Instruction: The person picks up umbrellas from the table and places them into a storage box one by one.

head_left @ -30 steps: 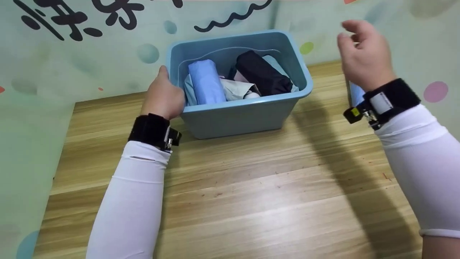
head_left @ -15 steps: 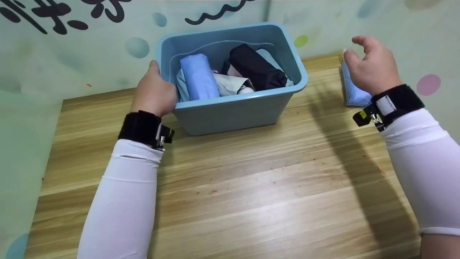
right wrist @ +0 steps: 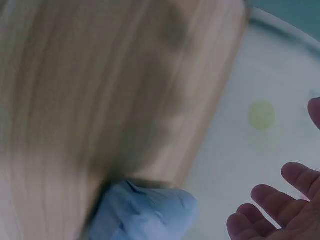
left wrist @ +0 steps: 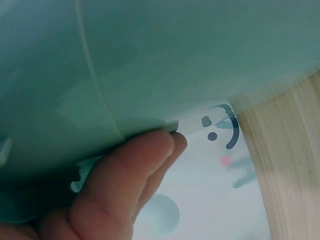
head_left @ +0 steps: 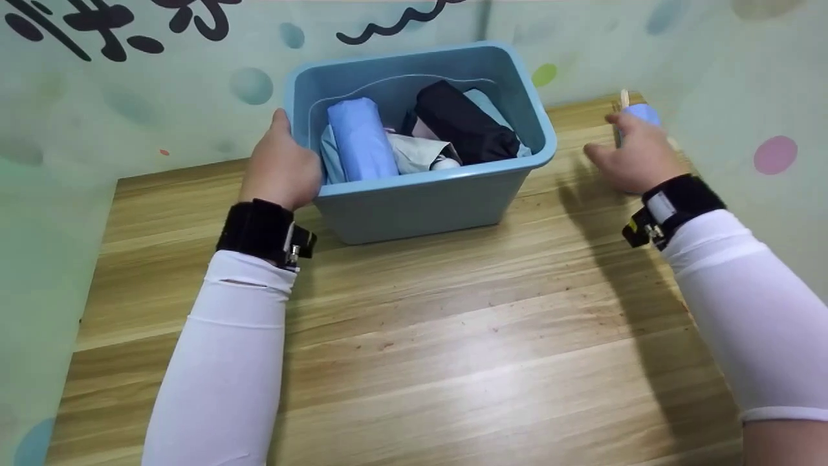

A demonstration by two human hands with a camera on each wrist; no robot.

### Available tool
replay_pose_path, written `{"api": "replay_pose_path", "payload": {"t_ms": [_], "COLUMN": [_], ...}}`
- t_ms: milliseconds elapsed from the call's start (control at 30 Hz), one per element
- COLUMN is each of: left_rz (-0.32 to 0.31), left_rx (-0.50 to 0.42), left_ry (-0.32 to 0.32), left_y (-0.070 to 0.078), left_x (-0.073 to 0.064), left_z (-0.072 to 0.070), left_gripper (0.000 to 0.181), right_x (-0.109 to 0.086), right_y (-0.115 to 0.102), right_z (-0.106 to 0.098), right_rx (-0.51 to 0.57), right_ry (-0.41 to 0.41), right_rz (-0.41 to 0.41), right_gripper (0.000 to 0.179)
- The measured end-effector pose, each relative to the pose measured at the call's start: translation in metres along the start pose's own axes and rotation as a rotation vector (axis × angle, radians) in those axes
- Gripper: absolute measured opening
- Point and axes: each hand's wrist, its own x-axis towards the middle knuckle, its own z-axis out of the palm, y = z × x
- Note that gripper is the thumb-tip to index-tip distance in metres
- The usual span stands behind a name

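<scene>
A blue plastic bin (head_left: 420, 210) stands against the wall with rolled cloth bundles inside. My left hand (head_left: 283, 165) grips its left side near the rim; in the left wrist view the bent fingers (left wrist: 125, 175) press against the bin's wall. At the table's back right corner lies a rolled blue fabric bundle (head_left: 643, 114), which looks like a folded umbrella. My right hand (head_left: 637, 152) reaches over it with fingers spread, hiding most of it in the head view. In the right wrist view the bundle (right wrist: 145, 212) lies on the wood, apart from the extended fingers (right wrist: 275, 202).
Inside the bin are a blue roll (head_left: 362, 139), a black roll (head_left: 466, 123) and a pale cloth piece (head_left: 417, 152) with a white rounded end beside it. The wooden table (head_left: 420, 343) meets a printed wall sheet (head_left: 194, 116) at the back and sides.
My right hand has come down and left from above the back right corner to over the blue bundle. My left hand stays on the bin. The head view has shifted slightly.
</scene>
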Motion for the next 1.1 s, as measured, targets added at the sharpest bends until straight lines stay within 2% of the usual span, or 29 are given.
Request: {"api": "replay_pose_path", "payload": {"t_ms": [100, 200, 367, 633, 800, 933, 1000, 1100], "left_rz": [-0.010, -0.022, -0.033, -0.016, -0.008, 0.004, 0.000, -0.005], "left_rx": [-0.006, -0.012, -0.016, -0.027, -0.017, -0.013, -0.019, -0.023], "left_ry": [-0.006, -0.012, -0.012, -0.006, -0.010, -0.007, -0.008, -0.011], "left_y": [0.000, 0.000, 0.000, 0.002, 0.002, 0.003, 0.003, 0.004], "left_x": [0.000, -0.002, -0.004, -0.003, -0.002, -0.001, 0.000, 0.000], "left_z": [0.000, 0.001, 0.001, 0.001, 0.004, 0.007, 0.007, 0.008], "left_gripper": [0.075, 0.075, 0.076, 0.076, 0.076, 0.076, 0.076, 0.075], "right_x": [0.007, 0.011, 0.011, 0.008, 0.007, 0.006, 0.003, -0.003], "right_y": [0.007, 0.021, 0.048, 0.066, 0.067, 0.061, 0.051, 0.021], "right_z": [0.007, 0.008, 0.012, 0.013, 0.008, -0.003, -0.011, -0.025], "right_rx": [-0.041, -0.089, -0.155, -0.102, -0.077, 0.000, 0.067, 0.179], "right_ry": [0.015, 0.036, -0.017, -0.033, -0.042, 0.004, 0.035, 0.095], "right_rz": [0.013, 0.070, 0.177, 0.286, 0.287, 0.260, 0.247, 0.220], "right_gripper": [0.080, 0.080, 0.084, 0.090, 0.087, 0.080, 0.079, 0.078]}}
